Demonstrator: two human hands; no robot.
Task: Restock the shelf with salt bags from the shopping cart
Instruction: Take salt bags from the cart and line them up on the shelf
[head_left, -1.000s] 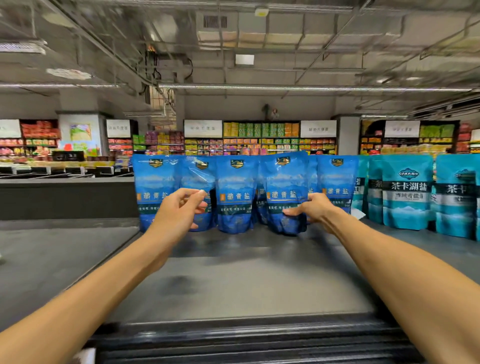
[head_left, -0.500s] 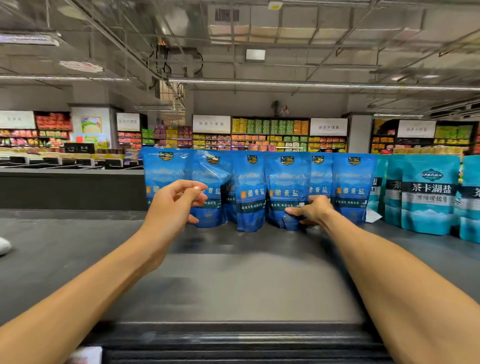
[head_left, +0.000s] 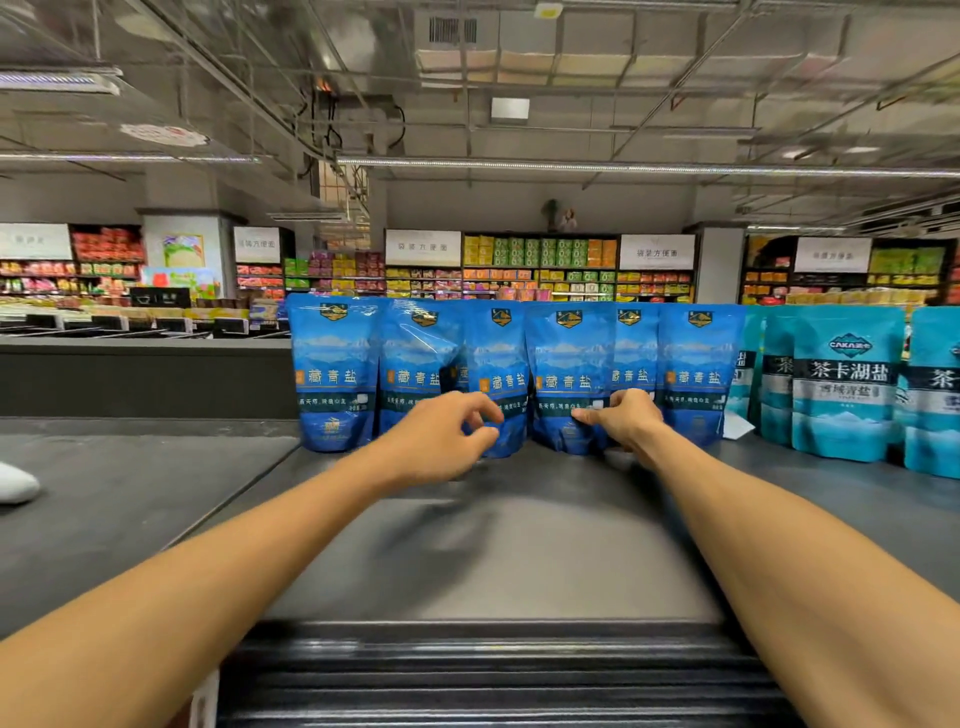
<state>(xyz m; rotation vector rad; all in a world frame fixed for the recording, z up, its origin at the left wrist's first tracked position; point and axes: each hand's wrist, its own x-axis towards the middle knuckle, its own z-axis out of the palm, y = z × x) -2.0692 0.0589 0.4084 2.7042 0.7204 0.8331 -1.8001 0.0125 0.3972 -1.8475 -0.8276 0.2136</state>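
Several blue salt bags (head_left: 335, 374) stand upright in a row near the back of the dark grey shelf top (head_left: 493, 561). My right hand (head_left: 626, 423) holds the lower right edge of the fourth blue bag (head_left: 569, 364), with its thumb lying across the front. My left hand (head_left: 441, 441) is at the lower front of the third blue bag (head_left: 501, 364), fingers curled with the thumb close to the fingertips. Motion blur hides whether it pinches the bag. The shopping cart is out of view.
Teal salt bags (head_left: 847, 379) stand to the right of the blue row, with a white tag (head_left: 737, 426) lying between them. A ridged black edge (head_left: 493, 675) runs along the shelf's front. A white object (head_left: 15, 483) lies at the far left. Store aisles fill the background.
My left hand has moved right and down, from the second bag to the third. The fourth bag, raised a second ago, now stands in line. The view has moved closer.
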